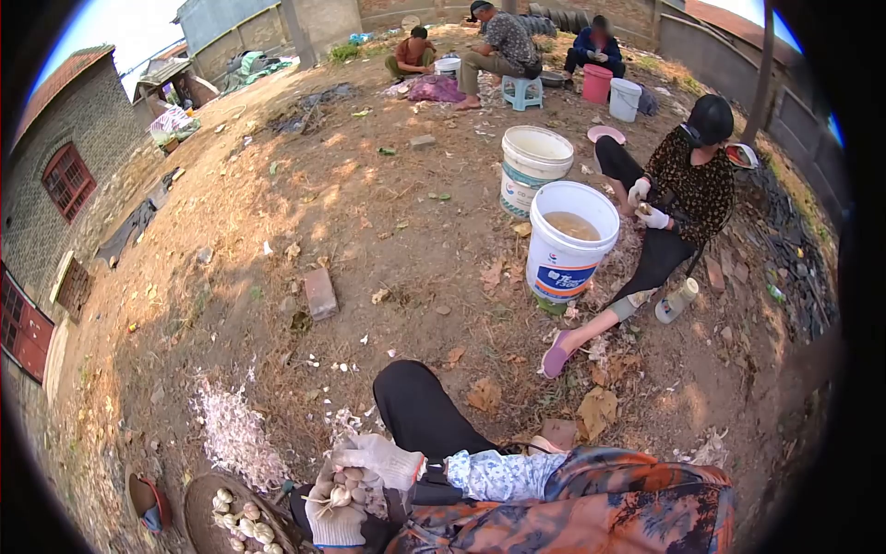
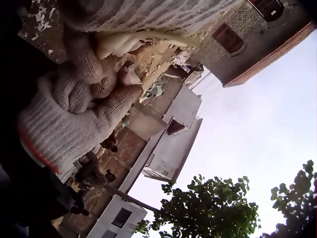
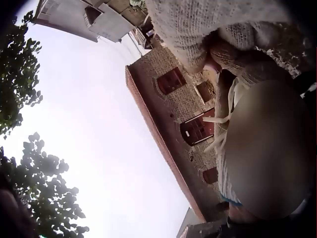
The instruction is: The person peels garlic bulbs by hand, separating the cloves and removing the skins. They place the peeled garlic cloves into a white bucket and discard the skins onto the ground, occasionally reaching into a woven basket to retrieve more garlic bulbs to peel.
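Both hands wear pale knitted gloves with brown-stained fingertips and meet at the bottom of the head view. My left hand (image 1: 337, 524) (image 2: 153, 15) curls round a garlic bulb (image 1: 340, 497) (image 2: 119, 43) with pale, stringy stalks (image 3: 216, 120). From above, my right hand (image 1: 383, 460) (image 2: 74, 106) (image 3: 193, 25) bends its fingers onto the garlic; a pinkish piece (image 2: 130, 75) (image 3: 212, 66) shows at its fingertips. Part of the left hand is blurred in the right wrist view. Just left of the hands, a round basket (image 1: 192, 517) holds several bulbs (image 1: 247, 526).
Pale peelings (image 1: 235, 434) lie beyond the basket. A brick (image 1: 321, 294) sits further out. Two buckets (image 1: 544, 268) (image 1: 517, 175) stand near a seated person (image 1: 692, 185) in gloves. Several people sit at the back. My bent black-clad knee (image 1: 415, 397) is beside the hands.
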Tool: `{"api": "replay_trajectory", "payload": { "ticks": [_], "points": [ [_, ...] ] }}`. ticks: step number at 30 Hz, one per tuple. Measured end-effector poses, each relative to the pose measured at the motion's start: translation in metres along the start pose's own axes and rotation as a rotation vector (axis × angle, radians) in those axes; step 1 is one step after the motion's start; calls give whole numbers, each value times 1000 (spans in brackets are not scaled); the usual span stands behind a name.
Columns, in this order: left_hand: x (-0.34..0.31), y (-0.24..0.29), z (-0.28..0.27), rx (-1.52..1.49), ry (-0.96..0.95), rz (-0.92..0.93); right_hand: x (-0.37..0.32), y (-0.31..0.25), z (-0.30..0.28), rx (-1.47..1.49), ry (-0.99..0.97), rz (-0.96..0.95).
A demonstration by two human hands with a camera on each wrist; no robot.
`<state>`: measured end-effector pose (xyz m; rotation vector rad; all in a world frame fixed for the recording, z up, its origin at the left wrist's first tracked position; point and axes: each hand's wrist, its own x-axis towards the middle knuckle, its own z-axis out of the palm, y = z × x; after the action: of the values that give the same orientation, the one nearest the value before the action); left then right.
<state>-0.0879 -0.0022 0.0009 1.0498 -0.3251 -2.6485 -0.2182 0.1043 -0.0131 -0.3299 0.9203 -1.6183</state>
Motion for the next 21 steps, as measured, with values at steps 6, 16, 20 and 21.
{"api": "replay_trajectory", "payload": {
  "ticks": [6, 16, 20, 21],
  "points": [
    [-10, -4, -17, 258, -140, 119, 6, 20, 6, -489, 66, -290],
    [-27, 1, -23, 224, -180, 69, -4, 10, 16, -481, -1, -345],
    [-34, 4, -25, 305, -226, 158, 0, 19, 16, -497, 13, -337],
    [-36, 5, -21, 352, -237, 183, -4, 12, 19, -551, 12, -298]
  ]
}}
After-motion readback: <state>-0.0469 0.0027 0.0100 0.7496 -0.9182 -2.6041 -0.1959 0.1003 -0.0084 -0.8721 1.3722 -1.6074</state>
